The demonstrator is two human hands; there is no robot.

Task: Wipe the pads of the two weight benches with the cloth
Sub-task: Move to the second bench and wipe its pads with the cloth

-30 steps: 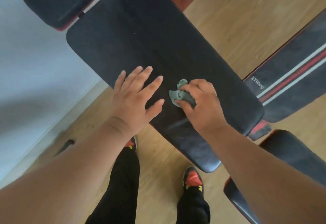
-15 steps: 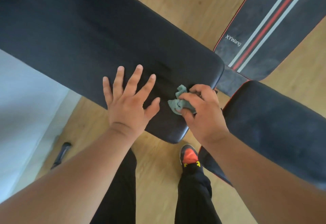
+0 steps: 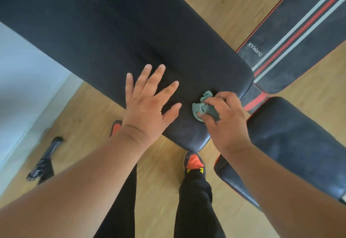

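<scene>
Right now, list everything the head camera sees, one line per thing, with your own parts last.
Long padded bench pad: 1, black, centre, under both hands.
Crumpled cloth: 1, teal-green, on that pad near its end.
Second bench pad with red trim: 1, black, lower right.
Striped pad marked XYWang: 1, black with red and white stripes, upper right.
Wooden floor: tan.
Dark object: 1, on floor at left, blurred.
Shoes: 2, black and orange.
Left hand: flat on pad.
Right hand: grips cloth.
</scene>
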